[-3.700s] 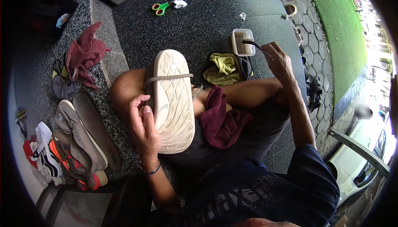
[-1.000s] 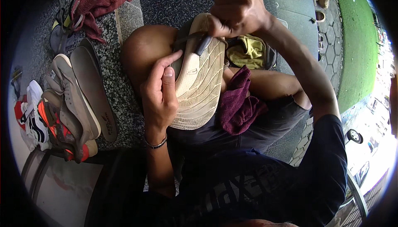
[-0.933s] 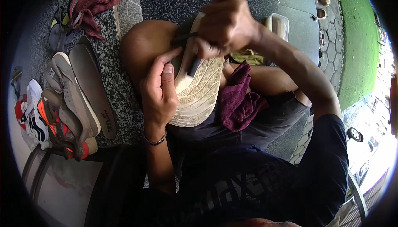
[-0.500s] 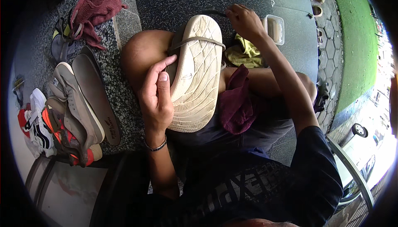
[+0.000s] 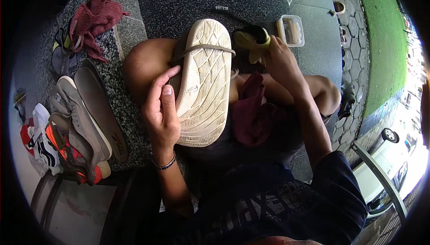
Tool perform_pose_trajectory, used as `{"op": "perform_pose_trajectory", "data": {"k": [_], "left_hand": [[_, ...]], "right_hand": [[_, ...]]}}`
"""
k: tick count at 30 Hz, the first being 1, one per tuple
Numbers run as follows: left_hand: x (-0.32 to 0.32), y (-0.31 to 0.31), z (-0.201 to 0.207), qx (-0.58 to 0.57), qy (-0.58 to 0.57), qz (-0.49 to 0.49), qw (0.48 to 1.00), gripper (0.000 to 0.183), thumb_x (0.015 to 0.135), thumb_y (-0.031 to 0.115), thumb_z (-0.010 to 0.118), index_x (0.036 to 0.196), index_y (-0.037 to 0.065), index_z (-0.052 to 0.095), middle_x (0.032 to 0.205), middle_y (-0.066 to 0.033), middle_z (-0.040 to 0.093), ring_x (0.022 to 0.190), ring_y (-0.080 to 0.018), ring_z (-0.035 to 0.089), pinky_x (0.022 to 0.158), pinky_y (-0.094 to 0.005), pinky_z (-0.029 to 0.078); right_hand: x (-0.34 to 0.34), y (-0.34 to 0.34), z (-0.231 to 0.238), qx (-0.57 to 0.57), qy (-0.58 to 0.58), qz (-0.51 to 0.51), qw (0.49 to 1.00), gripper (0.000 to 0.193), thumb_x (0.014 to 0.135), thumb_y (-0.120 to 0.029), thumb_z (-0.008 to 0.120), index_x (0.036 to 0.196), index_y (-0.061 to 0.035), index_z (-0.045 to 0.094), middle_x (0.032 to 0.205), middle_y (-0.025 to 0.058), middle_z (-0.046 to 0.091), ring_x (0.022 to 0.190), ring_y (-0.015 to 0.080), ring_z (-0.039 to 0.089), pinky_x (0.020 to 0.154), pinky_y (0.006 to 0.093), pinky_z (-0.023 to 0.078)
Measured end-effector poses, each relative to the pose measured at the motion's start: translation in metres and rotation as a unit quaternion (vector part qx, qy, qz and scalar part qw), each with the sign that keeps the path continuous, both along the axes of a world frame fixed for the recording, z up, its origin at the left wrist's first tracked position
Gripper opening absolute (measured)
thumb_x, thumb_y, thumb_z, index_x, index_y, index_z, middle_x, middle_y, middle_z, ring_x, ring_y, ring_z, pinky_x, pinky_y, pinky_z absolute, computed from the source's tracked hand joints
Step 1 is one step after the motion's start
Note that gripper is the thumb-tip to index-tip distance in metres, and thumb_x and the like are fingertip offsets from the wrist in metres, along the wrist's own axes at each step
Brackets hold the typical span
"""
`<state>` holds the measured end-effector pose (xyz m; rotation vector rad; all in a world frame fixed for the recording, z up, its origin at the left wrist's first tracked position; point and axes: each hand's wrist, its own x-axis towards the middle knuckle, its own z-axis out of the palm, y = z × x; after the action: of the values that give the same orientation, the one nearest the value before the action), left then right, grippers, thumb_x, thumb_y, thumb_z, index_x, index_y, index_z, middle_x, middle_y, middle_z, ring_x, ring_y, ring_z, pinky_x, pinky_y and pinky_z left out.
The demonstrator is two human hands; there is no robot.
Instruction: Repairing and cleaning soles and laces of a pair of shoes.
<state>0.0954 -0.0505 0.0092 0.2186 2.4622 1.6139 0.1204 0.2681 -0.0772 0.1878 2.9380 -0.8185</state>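
Observation:
A shoe [image 5: 206, 88] rests across my lap, its cream patterned sole facing up and a grey-brown lace lying over it. My left hand [image 5: 162, 110] is closed on the shoe's left side, thumb and forefinger along its edge. In my right hand [image 5: 284, 63], to the right of the toe, is a yellow-green cloth [image 5: 253, 41], blurred and raised off the floor. Beyond the toe lies a brush [image 5: 221, 9] with a dark handle. A maroon cloth [image 5: 251, 115] is draped over my lap beside the shoe.
A clear plastic container [image 5: 292, 31] stands beyond my right hand. On the left are a grey shoe [image 5: 89, 119], an insole [image 5: 101, 110], several other shoes and a red cloth [image 5: 96, 19]. A metal rail [image 5: 380, 178] runs at the lower right.
My right hand has let go of the brush, moved nearer to me and taken up the yellow-green cloth. My left hand keeps its hold on the shoe. The whole view has shifted slightly.

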Motion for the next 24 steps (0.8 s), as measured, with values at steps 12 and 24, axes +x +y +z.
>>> {"op": "perform_pose_trajectory", "data": {"k": [12,24], "left_hand": [[0.0,0.008,-0.004,0.023,0.016,0.0,1.0,0.034,0.106,0.011,0.043,0.13,-0.004,0.063,0.122,-0.0159,0.069,0.111,-0.0235,0.065,0.099,-0.0341,0.048],[0.006,0.005,0.0,-0.037,0.04,-0.021,0.998,0.035,0.107,0.011,0.041,0.131,-0.003,0.064,0.121,-0.014,0.071,0.098,-0.0184,0.066,0.088,-0.0309,0.05]], "right_hand": [[-0.002,-0.118,0.097,-0.183,0.138,0.087,0.969,0.054,0.082,-0.016,0.064,0.134,-0.0026,0.052,0.116,0.0202,0.054,0.102,0.0389,0.056,0.084,0.0473,0.054],[0.027,-0.13,0.129,-0.11,-0.061,0.176,0.976,0.02,0.085,-0.009,0.063,0.103,-0.0017,0.055,0.079,0.0122,0.063,0.062,0.0301,0.068,0.052,0.0385,0.053]]}}
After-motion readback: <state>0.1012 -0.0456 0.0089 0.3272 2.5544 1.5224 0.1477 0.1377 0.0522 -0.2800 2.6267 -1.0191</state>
